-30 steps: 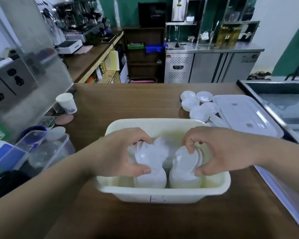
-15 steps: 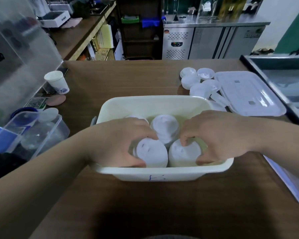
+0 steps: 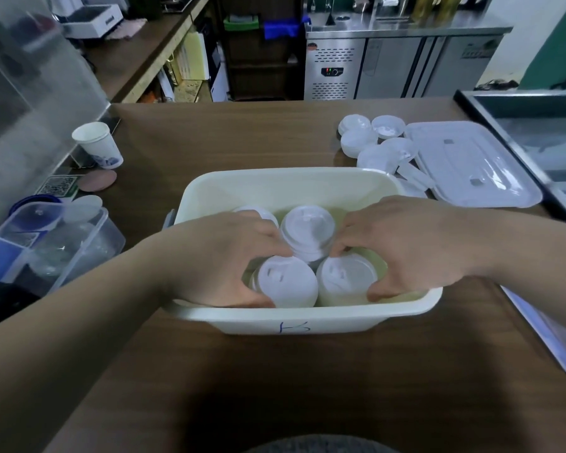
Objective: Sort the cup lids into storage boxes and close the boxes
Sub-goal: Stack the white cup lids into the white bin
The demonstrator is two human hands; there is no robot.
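A cream storage box (image 3: 288, 184) marked in blue on its front wall stands on the brown counter. Inside it stand stacks of white cup lids. My left hand (image 3: 223, 259) grips the near left stack of lids (image 3: 286, 281). My right hand (image 3: 409, 243) grips the near right stack of lids (image 3: 345, 277). A third stack (image 3: 307, 228) stands behind them, and a fourth shows partly behind my left hand. More loose white lids (image 3: 370, 142) lie to the right behind the box, next to the clear box lid (image 3: 471, 165).
A paper cup (image 3: 98, 148) stands at the left. A clear storage box (image 3: 53, 240) with clear lids sits at the near left edge. A metal sink (image 3: 536, 132) borders the counter on the right. A clear sheet lies at the near right.
Both hands have lowered their stacks of lids from a tilted hold into the box, where they now stand upright. The view has tipped downward.
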